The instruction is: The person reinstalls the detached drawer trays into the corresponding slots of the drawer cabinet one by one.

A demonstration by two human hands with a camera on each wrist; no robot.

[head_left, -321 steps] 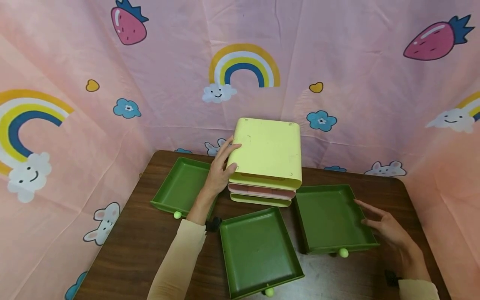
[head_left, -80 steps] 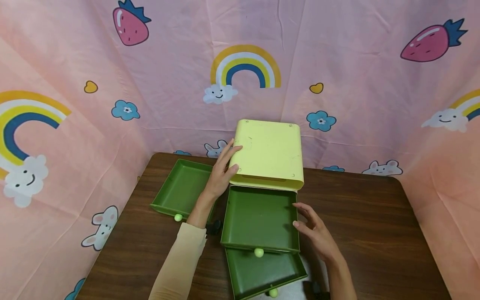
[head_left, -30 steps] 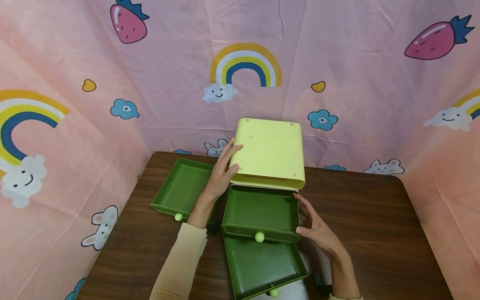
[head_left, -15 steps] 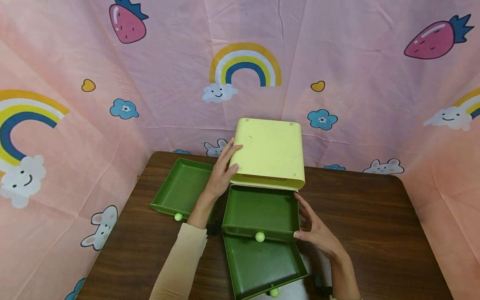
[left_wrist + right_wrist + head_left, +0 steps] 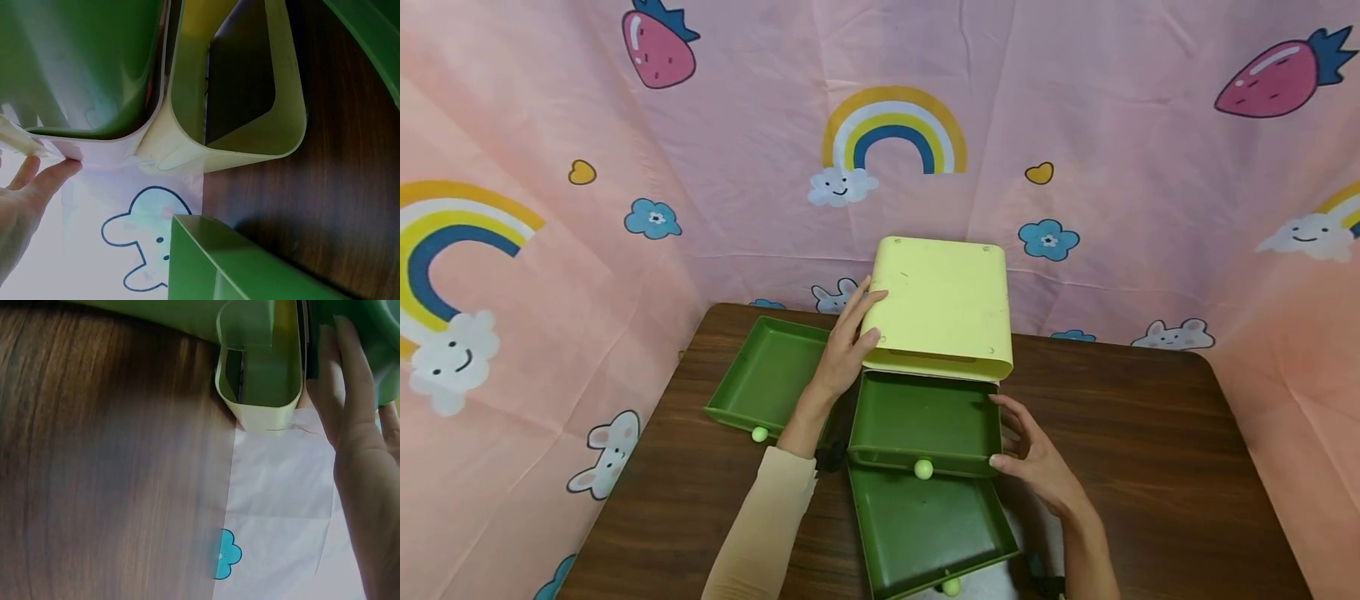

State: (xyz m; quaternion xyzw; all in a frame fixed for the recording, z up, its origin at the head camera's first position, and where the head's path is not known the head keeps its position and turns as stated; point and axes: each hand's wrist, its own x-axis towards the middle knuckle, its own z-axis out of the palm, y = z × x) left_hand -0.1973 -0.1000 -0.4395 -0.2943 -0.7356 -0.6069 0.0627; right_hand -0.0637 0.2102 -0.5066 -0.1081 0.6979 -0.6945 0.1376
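A stacked drawer case with a yellow top [image 5: 936, 300] stands at the back of the table. My left hand [image 5: 842, 350] rests against its left side, fingers extended over the top edge. In the left wrist view, a green drawer [image 5: 75, 69] sits partly inside the pink frame [image 5: 103, 150], beside the hollow pale-yellow frame [image 5: 290, 125]. My right hand [image 5: 1037, 454] holds this drawer by its right side, the thumb at the front corner and the fingers along the wall. A round light-green knob [image 5: 923, 469] is on its front.
Another green drawer [image 5: 925, 533] lies askew on the table just in front, partly beneath the held one in view. A third green drawer [image 5: 771, 367] lies left of the case, behind my left forearm. Patterned pink cloth [image 5: 1112, 208] hangs behind the brown table [image 5: 1150, 467].
Over the longer span, my right hand has brought the green drawer from the table's right to the case front, then slid it further back. My left hand has stayed on the case.
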